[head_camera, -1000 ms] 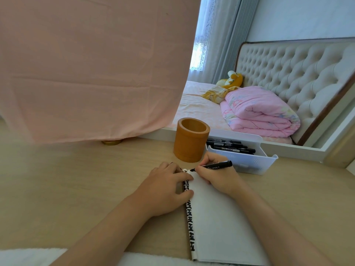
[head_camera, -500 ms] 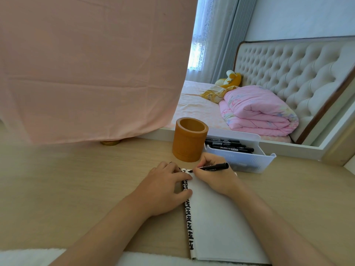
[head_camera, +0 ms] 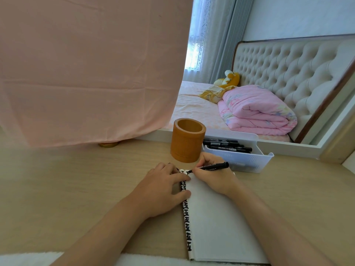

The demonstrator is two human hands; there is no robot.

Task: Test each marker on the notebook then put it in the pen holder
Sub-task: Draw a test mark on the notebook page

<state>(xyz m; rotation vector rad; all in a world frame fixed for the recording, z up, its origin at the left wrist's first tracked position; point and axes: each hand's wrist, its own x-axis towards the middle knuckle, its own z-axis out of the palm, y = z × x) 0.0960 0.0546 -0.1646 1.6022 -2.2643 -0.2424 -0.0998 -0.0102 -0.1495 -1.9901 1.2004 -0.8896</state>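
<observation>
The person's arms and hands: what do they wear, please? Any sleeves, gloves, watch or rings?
No sleeves show: the left forearm and the right forearm are bare down to the picture's lower edge. The left hand and the right hand wear no gloves; no watch, bracelet or ring is visible.

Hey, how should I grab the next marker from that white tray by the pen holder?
I'd pinch the nearest marker at mid-barrel, coming from above. The markers lie flat, side by side along the white tray, whose walls block a sideways approach; only the open top is free.
</observation>
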